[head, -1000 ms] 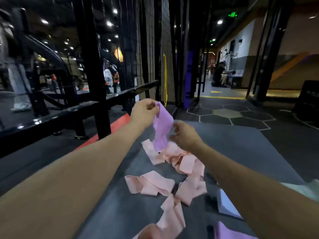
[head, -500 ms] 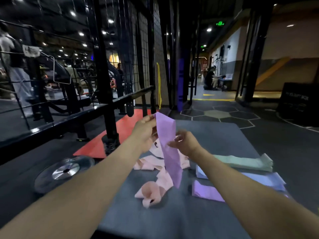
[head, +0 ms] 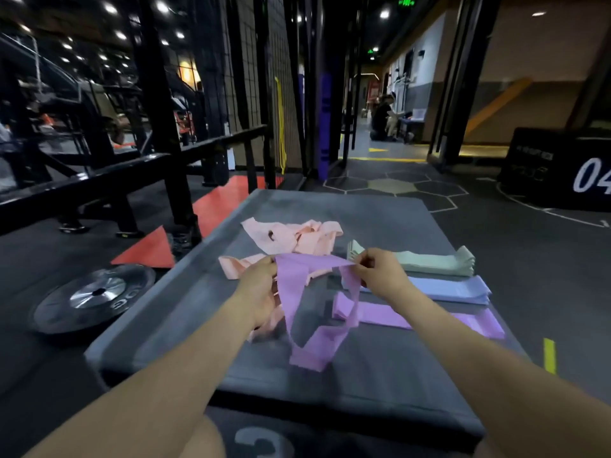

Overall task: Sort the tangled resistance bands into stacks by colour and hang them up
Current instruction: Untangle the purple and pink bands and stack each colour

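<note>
Head view, gym floor. Grey mat in centre, bands spread over it.

Purple band held up off mat between both hands, stretched taut along its top edge, rest of loop sagging down; lowest fold touching mat surface near front-centre. Left hand at left end of band, fingers curled, pinching the fabric at its edge. Right hand at right end, thumb and fingertips pinching band's upper corner; other fingers curled in.

Sorted stacks on right side of mat, lying parallel: green stack farthest, blue stack just beside it on near side, purple stack nearest. Right wrist + forearm cover left ends of blue and purple stacks. Hanging part of held band crosses in front of purple stack's left end.

Pink bands unsorted, tangled heap at mat's far-centre, w/ one strip trailing left, partly hidden behind left hand; more pink showing under left wrist.

Surroundings: weight plate flat on floor left of mat, near its edge, not touching as far as visible. Black rack frame further left/behind, red floor patches at its base. Yellow cord hanging on mesh wall behind mat. Black plyo box marked "04" far right, well apart. Person seated down corridor, distant. Yellow tape strip on floor by mat's near-right corner.
</note>
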The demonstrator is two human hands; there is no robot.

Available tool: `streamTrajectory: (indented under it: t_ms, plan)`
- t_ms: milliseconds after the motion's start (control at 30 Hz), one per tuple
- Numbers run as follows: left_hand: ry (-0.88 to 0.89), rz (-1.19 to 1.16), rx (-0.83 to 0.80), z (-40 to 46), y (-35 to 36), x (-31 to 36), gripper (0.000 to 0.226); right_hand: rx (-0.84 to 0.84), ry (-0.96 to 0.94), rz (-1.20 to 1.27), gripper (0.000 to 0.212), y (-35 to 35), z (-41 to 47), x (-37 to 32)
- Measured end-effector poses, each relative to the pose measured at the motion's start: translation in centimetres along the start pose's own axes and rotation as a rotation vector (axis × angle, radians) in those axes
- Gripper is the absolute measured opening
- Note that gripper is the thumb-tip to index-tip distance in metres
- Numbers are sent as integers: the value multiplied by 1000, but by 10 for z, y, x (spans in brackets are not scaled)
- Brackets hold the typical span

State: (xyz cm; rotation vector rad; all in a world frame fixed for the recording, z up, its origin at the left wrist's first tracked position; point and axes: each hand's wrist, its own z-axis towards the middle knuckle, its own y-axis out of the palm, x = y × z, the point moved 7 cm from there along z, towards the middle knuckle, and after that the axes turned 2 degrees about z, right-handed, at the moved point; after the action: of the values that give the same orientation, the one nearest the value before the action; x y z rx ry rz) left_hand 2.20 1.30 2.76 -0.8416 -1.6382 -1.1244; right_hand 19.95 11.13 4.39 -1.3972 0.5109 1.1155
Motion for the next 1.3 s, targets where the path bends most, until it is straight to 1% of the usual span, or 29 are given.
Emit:
streamTrajectory:
  t_ms: [33,67,100,167,233,300,367,433,500,567,700,733,767,800,833,900,933,1000,1067,1100,1133,1167,1233,1300]
  plan:
    - [-26,-17,-2,-1,3,-9,13,-16,7,-29,27,1,-4,9]
    - [-47,-22,2,0,3,-18,16,-32,15,-67,23,2,-7,18]
    - [-65,-18,35,2,0,-27,17,-49,12,-111,17,4,-11,26]
    - [-74,-34,125,8,-11,-40,11,-91,-1,-210,12,7,-16,38]
    - [-106,-23,119,12,-17,-50,10,-130,-5,-267,8,10,-18,46]
    - [-133,21,110,16,-19,-58,13,-167,-8,-297,6,13,-19,53]
    - [-138,34,189,22,-23,-64,14,-213,-8,-289,5,19,-19,58]
    - [-107,98,228,30,-26,-66,18,-240,-14,-271,5,23,-19,59]
    - [-96,252,229,35,-26,-64,25,-262,-31,-268,12,25,-18,56]
    - [-97,371,249,40,-28,-66,33,-328,-47,-267,22,30,-22,52]
    - [-56,434,244,46,-20,-66,30,-523,-22,-349,44,45,-34,54]
    - [-9,544,217,48,-17,-64,29,-553,-27,-375,48,48,-37,55]
    - [45,732,199,46,-15,-62,25,-572,-39,-400,51,52,-38,55]
    - [108,913,185,44,-14,-59,24,-579,-61,-433,51,54,-39,54]
    - [185,1031,174,38,-10,-55,25,-575,-91,-482,47,57,-40,53]
    - [320,1097,98,27,0,-47,20,-537,-163,-575,33,58,-39,47]
    - [351,1114,8,20,8,-45,19,-504,-183,-578,26,57,-38,45]
    - [315,1190,-228,5,19,-56,30,-439,-183,-488,17,51,-34,43]
    - [217,1395,-425,-7,18,-75,51,-377,-152,-351,13,43,-29,43]
    - [171,1527,-487,-10,12,-85,61,-353,-134,-287,15,39,-28,43]
    - [148,1640,-530,-13,8,-92,67,-334,-120,-233,20,36,-27,43]
    - [134,1707,-557,-14,4,-96,69,-322,-112,-195,26,34,-27,44]
    - [118,1715,-579,-15,0,-100,65,-314,-105,-165,33,31,-27,44]
    - [112,1684,-589,-17,-1,-98,59,-314,-102,-155,28,31,-27,45]
